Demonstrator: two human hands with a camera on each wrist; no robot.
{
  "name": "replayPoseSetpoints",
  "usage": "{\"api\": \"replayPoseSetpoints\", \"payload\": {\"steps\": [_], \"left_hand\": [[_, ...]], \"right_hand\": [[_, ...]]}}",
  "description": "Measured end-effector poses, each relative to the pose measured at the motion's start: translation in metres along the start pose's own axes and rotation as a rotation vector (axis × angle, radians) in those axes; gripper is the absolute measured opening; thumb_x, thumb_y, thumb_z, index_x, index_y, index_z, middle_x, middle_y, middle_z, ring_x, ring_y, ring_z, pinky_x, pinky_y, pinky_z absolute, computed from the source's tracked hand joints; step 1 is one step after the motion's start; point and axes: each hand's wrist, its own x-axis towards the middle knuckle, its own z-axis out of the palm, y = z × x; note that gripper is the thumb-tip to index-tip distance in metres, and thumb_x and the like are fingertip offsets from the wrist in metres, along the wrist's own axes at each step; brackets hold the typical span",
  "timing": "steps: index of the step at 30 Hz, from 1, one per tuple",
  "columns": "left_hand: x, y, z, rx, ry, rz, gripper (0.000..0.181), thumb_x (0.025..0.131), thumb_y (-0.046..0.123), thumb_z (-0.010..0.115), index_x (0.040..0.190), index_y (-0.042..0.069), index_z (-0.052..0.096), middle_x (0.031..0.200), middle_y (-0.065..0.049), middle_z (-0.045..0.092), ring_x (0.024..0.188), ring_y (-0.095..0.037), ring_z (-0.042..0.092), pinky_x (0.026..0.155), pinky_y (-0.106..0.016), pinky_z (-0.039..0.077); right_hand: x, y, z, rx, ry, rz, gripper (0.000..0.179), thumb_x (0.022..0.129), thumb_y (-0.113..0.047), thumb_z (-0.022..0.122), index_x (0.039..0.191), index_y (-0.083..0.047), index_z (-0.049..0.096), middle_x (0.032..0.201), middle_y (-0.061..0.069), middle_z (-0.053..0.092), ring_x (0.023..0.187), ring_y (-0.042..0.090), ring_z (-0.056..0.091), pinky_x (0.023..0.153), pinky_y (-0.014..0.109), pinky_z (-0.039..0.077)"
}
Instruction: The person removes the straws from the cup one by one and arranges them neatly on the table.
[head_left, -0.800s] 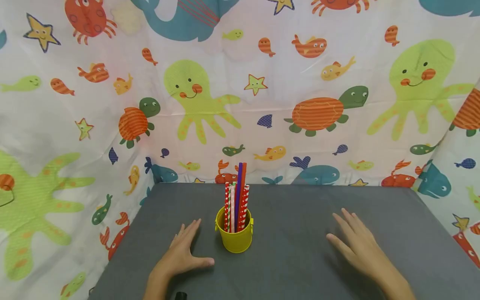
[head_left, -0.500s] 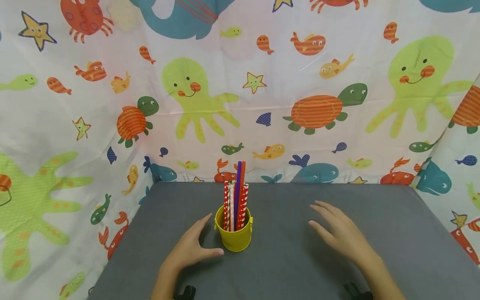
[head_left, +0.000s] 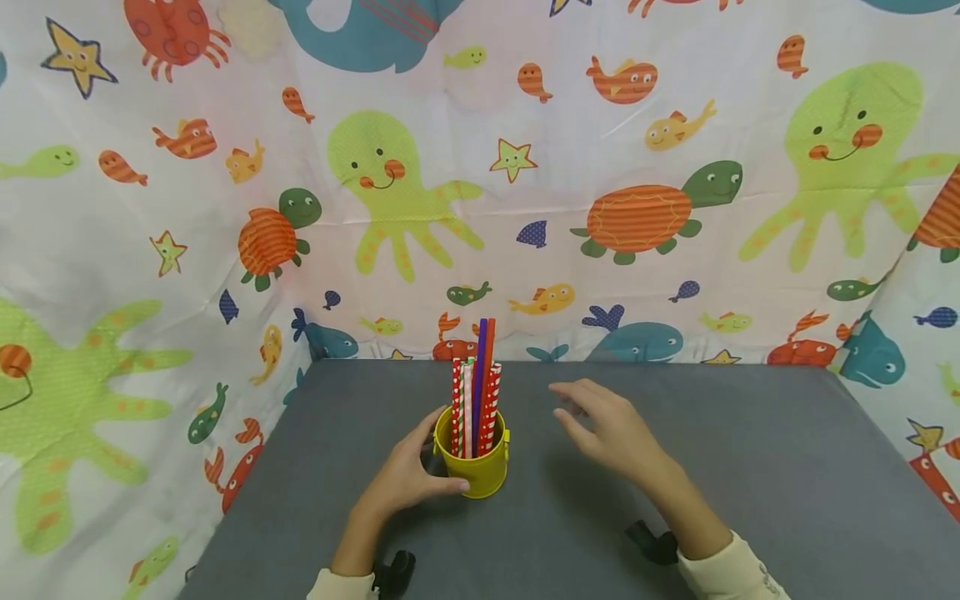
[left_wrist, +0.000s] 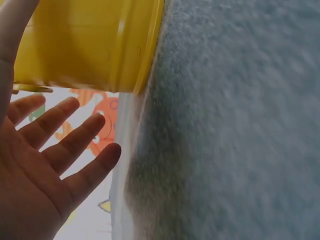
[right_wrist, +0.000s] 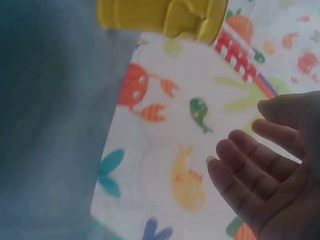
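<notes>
My left hand (head_left: 403, 477), spread loose, might bump and tip the lower-centre bucket (head_left: 487, 475) of straws (head_left: 476, 408); my right hand (head_left: 611, 423) is relaxed, empty.

2 dim, slightly blurry wrist views

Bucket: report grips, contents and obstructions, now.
Left grip open, beside bucket, contact unclear. Right grip open, apart from it. Bucket upright, straws inside. No obstacle seen between right grip and bucket.
</notes>
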Motion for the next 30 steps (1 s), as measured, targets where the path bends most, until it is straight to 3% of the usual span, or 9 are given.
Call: {"api": "replayPoseSetpoints", "payload": {"steps": [4, 12, 19, 25, 30], "left_hand": [[0.006, -0.001, 0.003, -0.036, -0.013, 0.025, 0.107, 0.066, 0.052, 0.092, 0.153, 0.039, 0.031, 0.146, 0.017, 0.046, 0.129, -0.012, 0.048, 0.105, -0.048, 0.043], [0.011, -0.002, 0.008, -0.111, -0.007, 0.07, 0.107, 0.066, 0.042, 0.095, 0.153, 0.033, 0.033, 0.143, 0.012, 0.051, 0.127, -0.013, 0.051, 0.11, -0.052, 0.037], [-0.001, 0.039, -0.002, -0.144, 0.001, 0.058, 0.098, 0.069, 0.021, 0.095, 0.15, 0.009, 0.04, 0.139, -0.002, 0.056, 0.122, -0.023, 0.056, 0.107, -0.052, 0.04], [-0.002, 0.04, -0.003, -0.134, -0.008, 0.042, 0.094, 0.071, 0.024, 0.093, 0.148, 0.008, 0.042, 0.137, -0.002, 0.057, 0.12, -0.022, 0.057, 0.107, -0.051, 0.041], [0.006, 0.015, 0.006, -0.128, 0.006, 0.037, 0.098, 0.069, 0.024, 0.095, 0.15, 0.014, 0.04, 0.138, 0.001, 0.056, 0.121, -0.02, 0.056, 0.107, -0.051, 0.04]], "right_hand": [[0.016, -0.012, 0.01, 0.056, -0.025, 0.009, 0.046, 0.09, -0.012, 0.076, 0.134, -0.008, 0.061, 0.102, 0.001, 0.066, 0.082, 0.011, 0.065, 0.073, 0.036, 0.059], [0.04, -0.027, 0.026, 0.079, -0.094, -0.011, 0.058, 0.091, -0.015, 0.076, 0.143, -0.006, 0.052, 0.099, 0.001, 0.064, 0.079, 0.015, 0.062, 0.07, 0.032, 0.056], [0.048, -0.032, 0.034, 0.074, -0.168, -0.008, 0.06, 0.093, -0.018, 0.074, 0.146, -0.009, 0.049, 0.102, 0.0, 0.064, 0.079, 0.014, 0.059, 0.069, 0.027, 0.053], [0.048, -0.037, 0.035, 0.084, -0.133, -0.024, 0.051, 0.091, -0.015, 0.076, 0.137, -0.007, 0.056, 0.105, 0.002, 0.065, 0.077, 0.013, 0.058, 0.065, 0.025, 0.053], [0.049, -0.042, 0.037, 0.153, -0.076, -0.036, 0.039, 0.09, -0.014, 0.077, 0.125, -0.007, 0.06, 0.105, 0.001, 0.068, 0.075, 0.006, 0.058, 0.065, 0.026, 0.055]]}}
